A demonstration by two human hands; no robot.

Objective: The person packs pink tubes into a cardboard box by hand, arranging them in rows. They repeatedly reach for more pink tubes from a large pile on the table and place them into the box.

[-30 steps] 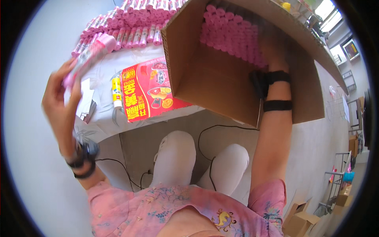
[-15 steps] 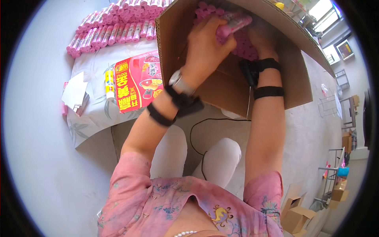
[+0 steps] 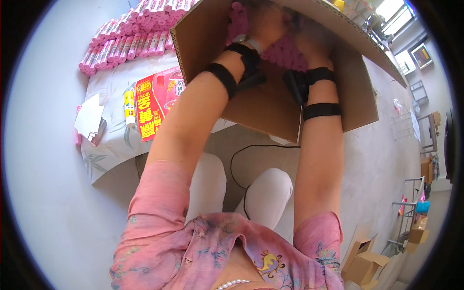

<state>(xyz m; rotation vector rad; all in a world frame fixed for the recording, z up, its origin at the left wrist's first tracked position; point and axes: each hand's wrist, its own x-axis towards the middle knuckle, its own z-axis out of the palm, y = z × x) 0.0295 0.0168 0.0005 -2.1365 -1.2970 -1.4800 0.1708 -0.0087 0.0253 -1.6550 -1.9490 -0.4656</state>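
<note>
Both my arms reach into an open cardboard box [image 3: 270, 113] that is tilted toward me. Inside it lie many pink tubes [image 3: 285, 55], their round ends showing. My left hand [image 3: 267, 25] is deep in the box above these tubes, blurred, its fingers out of sight. Against the right inner wall, my right hand [image 3: 313, 46] is also in the box; shadow and blur hide its fingers. Whether either hand holds a tube cannot be seen. Each forearm wears black straps, and a watch sits on the left wrist.
Stacked pink tubes with pale labels [image 3: 130, 46] stand on the cloth-covered table [image 3: 113, 145] at left. A red printed sheet [image 3: 152, 104], a yellow glue stick [image 3: 129, 107] and white papers [image 3: 90, 116] lie nearer. Cartons [image 3: 365, 266] and a metal rack [image 3: 408, 208] are at right.
My left hand, which held a pink tube at the box opening, has moved farther into the box. The box has shifted slightly left in view; my right hand stays inside.
</note>
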